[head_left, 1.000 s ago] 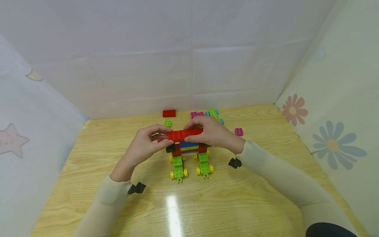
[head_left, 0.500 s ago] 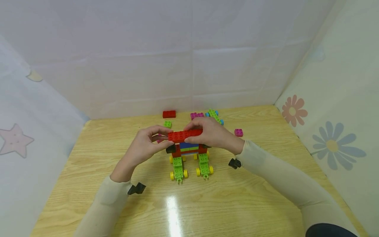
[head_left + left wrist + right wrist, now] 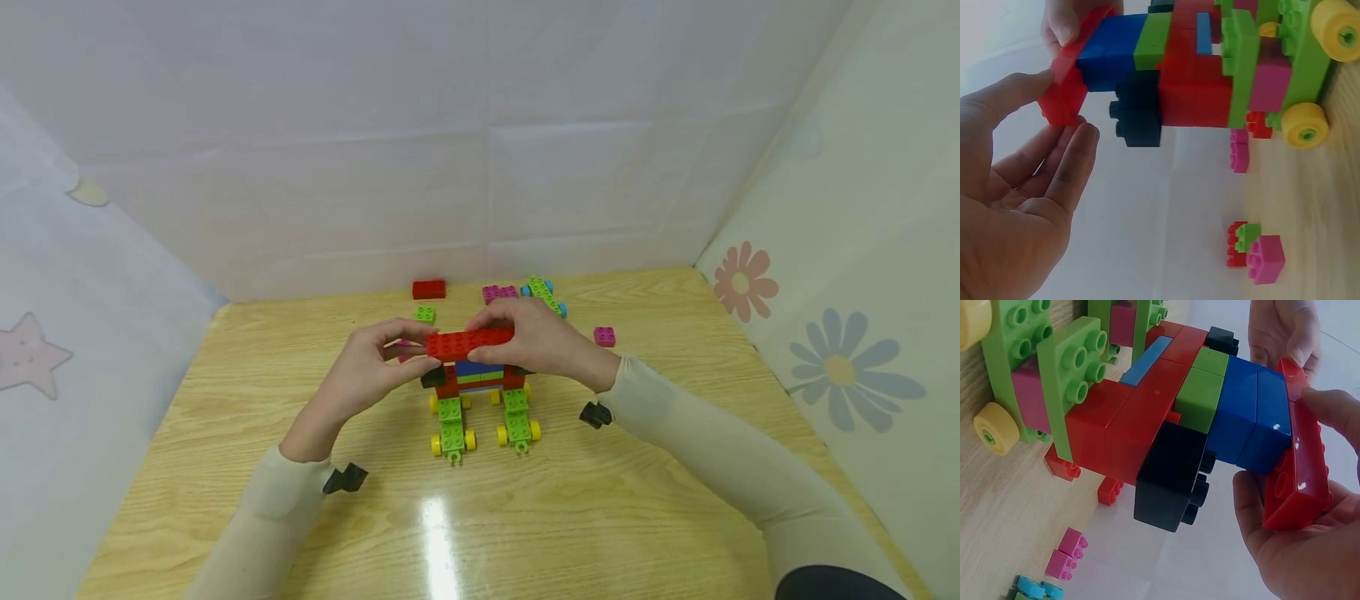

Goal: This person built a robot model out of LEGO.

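Note:
Two red toy building bricks lie end to end across the top of a standing brick model. My left hand pinches their left end between thumb and fingers, while my right hand grips the right end. Blue bricks sit directly beneath, followed by green bricks and a wider red layer. A black brick juts out on the right side, another black brick on the left. Two green wheeled bases with yellow wheels carry the model on the table.
Behind the model, a red brick, a small green brick, magenta bricks and a green base with blue wheels lie near the back cloth. Another magenta brick lies at right on the wooden table.

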`<state>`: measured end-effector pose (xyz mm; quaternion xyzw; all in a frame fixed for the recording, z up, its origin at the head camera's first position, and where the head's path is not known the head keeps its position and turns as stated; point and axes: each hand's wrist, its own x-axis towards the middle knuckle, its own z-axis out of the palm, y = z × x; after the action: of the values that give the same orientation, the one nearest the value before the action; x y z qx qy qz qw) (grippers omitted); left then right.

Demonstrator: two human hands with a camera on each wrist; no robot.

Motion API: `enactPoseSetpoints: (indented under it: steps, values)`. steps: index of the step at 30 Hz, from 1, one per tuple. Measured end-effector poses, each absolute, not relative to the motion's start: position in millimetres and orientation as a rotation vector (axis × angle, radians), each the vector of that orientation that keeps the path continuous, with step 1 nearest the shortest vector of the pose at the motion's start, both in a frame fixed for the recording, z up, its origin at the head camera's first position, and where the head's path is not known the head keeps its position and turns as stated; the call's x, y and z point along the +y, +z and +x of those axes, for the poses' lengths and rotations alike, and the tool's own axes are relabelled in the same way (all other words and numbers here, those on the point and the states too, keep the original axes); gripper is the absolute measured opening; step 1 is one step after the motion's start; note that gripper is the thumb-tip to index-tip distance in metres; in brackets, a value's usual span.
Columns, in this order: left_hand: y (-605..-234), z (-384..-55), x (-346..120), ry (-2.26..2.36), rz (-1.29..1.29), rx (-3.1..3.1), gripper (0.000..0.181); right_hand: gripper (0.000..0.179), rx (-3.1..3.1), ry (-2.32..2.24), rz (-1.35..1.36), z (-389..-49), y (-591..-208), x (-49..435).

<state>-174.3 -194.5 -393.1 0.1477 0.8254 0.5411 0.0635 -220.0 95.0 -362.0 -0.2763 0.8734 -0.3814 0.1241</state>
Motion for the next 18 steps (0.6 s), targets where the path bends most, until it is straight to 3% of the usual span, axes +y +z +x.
enactPoseSetpoints:
  steps: [18]
  values:
    - [-441.0,-180.7,-203.9,1.418,0.557,2.618,0.042,0.035,2.543,-1.137,-0.797,-219.5,-363.1,93.4]
